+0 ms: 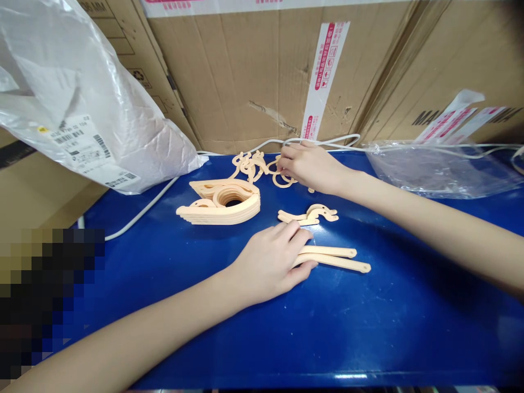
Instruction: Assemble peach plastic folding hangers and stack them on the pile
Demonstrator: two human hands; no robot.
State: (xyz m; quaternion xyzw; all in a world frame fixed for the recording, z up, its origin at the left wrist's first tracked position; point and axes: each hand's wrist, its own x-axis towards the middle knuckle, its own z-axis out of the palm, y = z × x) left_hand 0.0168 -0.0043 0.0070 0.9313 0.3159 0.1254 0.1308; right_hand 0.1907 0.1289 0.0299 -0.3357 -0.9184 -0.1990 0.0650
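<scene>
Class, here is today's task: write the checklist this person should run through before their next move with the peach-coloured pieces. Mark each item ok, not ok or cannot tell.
1. Left hand lies on the two long strips: ok.
2. Right hand has a firm grip on the ring-shaped pieces: cannot tell, the fingers hide it.
3. Stack of curved pieces is neat and apart from both hands: ok.
4. Small curved pieces lie flat between the hands: ok.
5. White cable is away from the work: not ok, it runs close behind the right hand.
</scene>
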